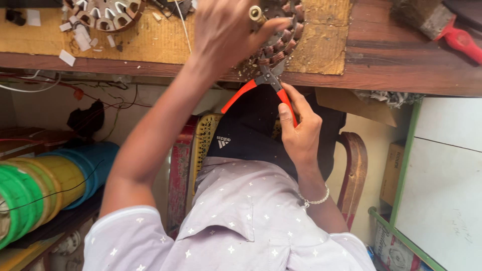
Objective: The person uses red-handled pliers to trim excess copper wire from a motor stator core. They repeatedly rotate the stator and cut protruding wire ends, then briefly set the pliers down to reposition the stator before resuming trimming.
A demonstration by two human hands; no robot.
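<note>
My left hand (228,32) grips a round motor stator (282,37) with copper windings, steadying it at the edge of the wooden workbench (391,60). My right hand (299,125) holds a pair of orange-handled cutting pliers (266,86), one handle in my fingers, the other sticking out to the left. The plier jaws touch the lower rim of the stator. A beaded bracelet sits on my right wrist. I am seated, with dark trousers and a pale patterned shirt in view below.
A second stator (105,12) lies at the bench's back left, among scraps of white paper (68,56). A red-handled tool (457,37) rests at the right. Coloured wire spools (45,185) sit low on the left; cardboard boxes (394,170) stand at the right.
</note>
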